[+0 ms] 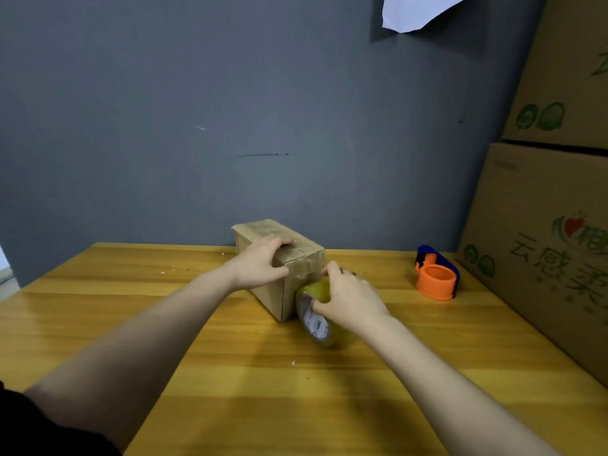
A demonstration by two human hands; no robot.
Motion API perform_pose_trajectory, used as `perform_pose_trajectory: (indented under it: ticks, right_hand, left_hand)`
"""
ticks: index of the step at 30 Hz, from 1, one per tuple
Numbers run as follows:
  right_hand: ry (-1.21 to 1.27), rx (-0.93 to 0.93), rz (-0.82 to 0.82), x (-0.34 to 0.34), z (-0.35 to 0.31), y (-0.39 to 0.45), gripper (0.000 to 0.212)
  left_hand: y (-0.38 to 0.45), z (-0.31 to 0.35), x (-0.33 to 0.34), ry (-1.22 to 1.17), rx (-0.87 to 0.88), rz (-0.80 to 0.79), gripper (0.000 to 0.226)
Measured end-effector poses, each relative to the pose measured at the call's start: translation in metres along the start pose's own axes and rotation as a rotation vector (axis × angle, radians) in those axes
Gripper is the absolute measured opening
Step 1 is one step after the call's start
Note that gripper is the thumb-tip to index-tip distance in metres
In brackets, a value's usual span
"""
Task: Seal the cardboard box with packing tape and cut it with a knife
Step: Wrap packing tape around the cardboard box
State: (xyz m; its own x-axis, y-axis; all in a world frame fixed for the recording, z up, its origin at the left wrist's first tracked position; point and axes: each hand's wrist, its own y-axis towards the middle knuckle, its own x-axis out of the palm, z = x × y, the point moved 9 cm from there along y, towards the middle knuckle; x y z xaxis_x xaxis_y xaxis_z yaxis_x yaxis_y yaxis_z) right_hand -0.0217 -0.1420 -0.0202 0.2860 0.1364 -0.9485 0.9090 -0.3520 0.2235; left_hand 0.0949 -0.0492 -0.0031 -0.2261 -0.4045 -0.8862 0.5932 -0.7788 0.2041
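Both hands work at a small cardboard box (279,258) on a wooden table (230,373), close to a grey wall (197,126). Left hand (263,263) lies over the box's top near edge, fingers curled onto the taped flaps, thumb on the side. Right hand (345,297) grips a roll of yellowish packing tape (316,317) held against the box's right face. An orange-and-blue tape dispenser (436,274) sits well to the right, beside stacked large cartons (543,225).
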Motion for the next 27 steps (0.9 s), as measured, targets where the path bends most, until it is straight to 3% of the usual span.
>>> perform_pose_trajectory:
  ticks: [5,9,16,22,25,27]
  right_hand:
    - [0.114,0.062,0.018,0.005,-0.010,-0.015,0.060]
    - [0.198,0.094,0.060,0.009,-0.014,-0.023,0.058]
    - [0.672,0.108,-0.011,0.031,-0.019,-0.030,0.030]
    - [0.744,0.063,-0.013,0.034,-0.032,-0.038,0.029]
    - [0.785,0.068,-0.035,0.033,-0.030,-0.040,0.029]
    - [0.811,0.062,-0.052,0.033,-0.028,-0.041,0.029]
  left_hand:
    - [-0.001,-0.005,0.007,-0.021,0.035,-0.025,0.072]
    - [0.000,-0.014,0.011,-0.110,-0.037,-0.002,0.066]
    - [0.007,-0.026,0.008,-0.351,-0.069,0.096,0.059]
    - [0.013,-0.027,0.014,-0.470,-0.053,0.205,0.020]
    - [0.012,-0.017,0.016,-0.610,-0.034,0.186,0.026]
    - [0.012,-0.014,0.015,-0.575,-0.019,0.159,0.033]
